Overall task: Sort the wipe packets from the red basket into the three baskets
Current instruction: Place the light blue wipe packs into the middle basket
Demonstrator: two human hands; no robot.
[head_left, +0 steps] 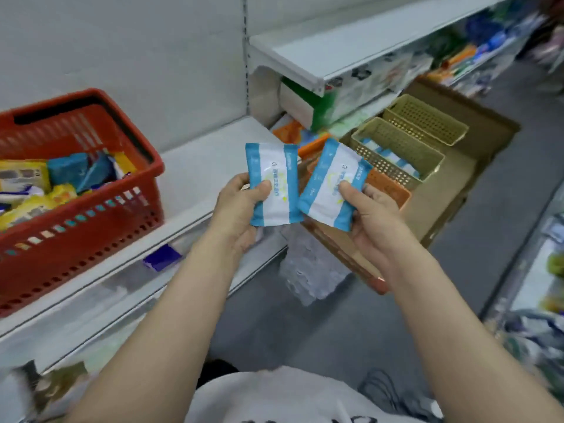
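The left hand [236, 206] pinches one blue-and-white wipe packet [271, 184], thumb on its face. The right hand [370, 215] pinches a second, identical packet [332, 184] the same way; the two packets touch at their lower corners. Left, on the white shelf [195, 178], stands the red basket [91, 190], holding mixed packets. Behind the right hand, partly hidden, lies an orange basket [389, 187]; beyond it a beige basket [396, 154] containing matching packets, then a second beige basket [425, 119].

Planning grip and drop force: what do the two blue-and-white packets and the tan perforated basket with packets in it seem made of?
Left blue-and-white packet and right blue-and-white packet: likely soft plastic film, slightly glossy, faintly creased where the thumbs press.
Tan perforated basket: apparently rigid moulded plastic, matte; regular hole grid, straight walls.
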